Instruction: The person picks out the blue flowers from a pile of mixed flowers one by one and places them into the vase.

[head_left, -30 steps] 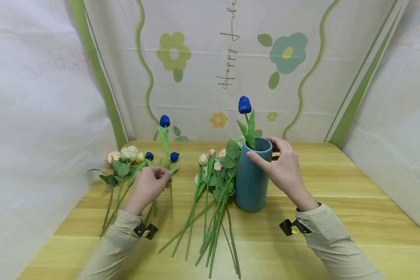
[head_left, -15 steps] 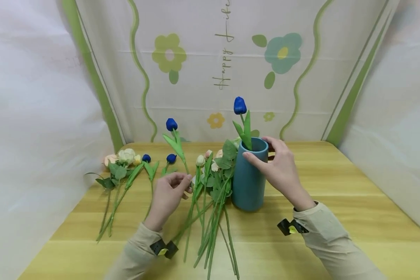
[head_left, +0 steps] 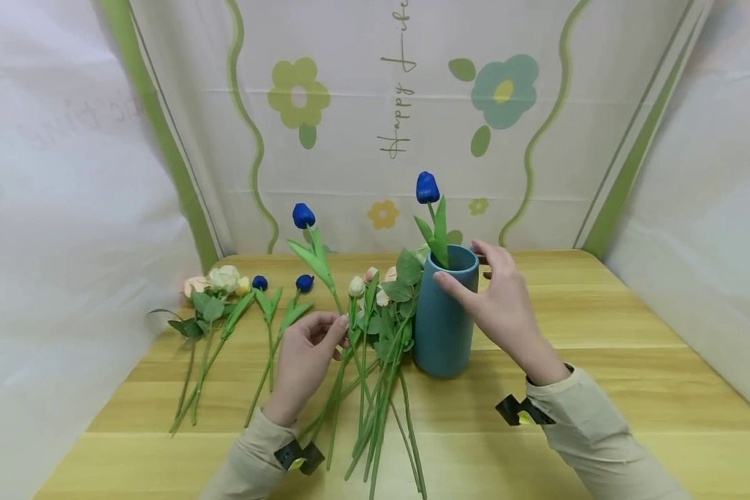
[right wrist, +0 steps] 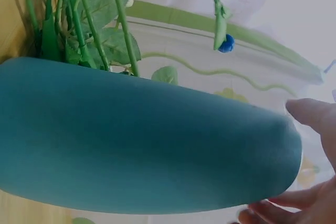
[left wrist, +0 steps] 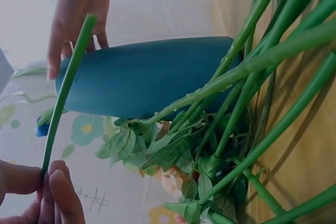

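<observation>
My left hand [head_left: 306, 357] pinches the stem of a blue tulip [head_left: 303, 216] between thumb and fingertips. Its bloom points up and leans left, while the lower stem [left wrist: 67, 87] sticks out past the fingers toward the vase in the left wrist view. A tall blue-green vase [head_left: 444, 323] stands upright on the table. Around its mouth my right hand [head_left: 509, 305] holds it, thumb on the near side and fingers at the far side. One blue tulip [head_left: 428, 187] with green leaves rises out of the vase; its lower stem is hidden inside.
Left of the vase lies a pile of pale flowers with long green stems [head_left: 381, 410], overlapping the left hand's tulip in view. Two more blue tulips [head_left: 304, 282] and some cream and peach flowers [head_left: 223, 279] lie farther left on the wooden table [head_left: 600, 333]. A printed curtain [head_left: 350, 160] hangs behind.
My left hand has carried the blue tulip rightward, away from the two lying tulips and toward the vase, with little motion in the last half second. My right hand stays on the vase.
</observation>
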Tool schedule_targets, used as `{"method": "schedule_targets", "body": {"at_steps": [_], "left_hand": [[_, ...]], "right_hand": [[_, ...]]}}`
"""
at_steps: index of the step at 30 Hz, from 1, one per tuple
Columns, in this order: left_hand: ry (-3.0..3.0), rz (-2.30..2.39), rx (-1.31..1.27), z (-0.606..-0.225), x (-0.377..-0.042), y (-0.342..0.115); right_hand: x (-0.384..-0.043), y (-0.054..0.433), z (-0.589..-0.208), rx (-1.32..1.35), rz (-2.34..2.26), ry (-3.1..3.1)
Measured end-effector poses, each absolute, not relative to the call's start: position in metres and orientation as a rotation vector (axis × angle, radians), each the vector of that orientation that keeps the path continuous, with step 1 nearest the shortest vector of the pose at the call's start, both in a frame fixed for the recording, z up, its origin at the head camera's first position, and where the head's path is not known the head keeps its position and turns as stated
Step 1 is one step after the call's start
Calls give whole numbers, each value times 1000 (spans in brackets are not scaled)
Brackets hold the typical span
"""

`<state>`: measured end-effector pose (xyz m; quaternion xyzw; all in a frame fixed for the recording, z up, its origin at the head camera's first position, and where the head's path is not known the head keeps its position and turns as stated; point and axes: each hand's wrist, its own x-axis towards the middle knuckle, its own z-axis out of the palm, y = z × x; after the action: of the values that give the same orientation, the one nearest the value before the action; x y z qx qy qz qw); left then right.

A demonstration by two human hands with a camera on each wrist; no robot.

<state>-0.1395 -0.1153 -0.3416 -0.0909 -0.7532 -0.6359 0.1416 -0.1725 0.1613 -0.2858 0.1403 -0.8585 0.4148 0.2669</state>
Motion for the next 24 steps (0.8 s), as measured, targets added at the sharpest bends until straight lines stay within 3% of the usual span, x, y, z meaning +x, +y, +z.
{"method": "schedule_targets", "body": {"at_steps": [14, 24], "left_hand": [[-2084, -1807, -321, -343, -140, -115], [-2010, -1788, -370, -342, -137, -111]], "right_hand": [[-158, 124, -280, 744, 804, -1708], [-148, 97, -283, 1018, 807, -1702]]}}
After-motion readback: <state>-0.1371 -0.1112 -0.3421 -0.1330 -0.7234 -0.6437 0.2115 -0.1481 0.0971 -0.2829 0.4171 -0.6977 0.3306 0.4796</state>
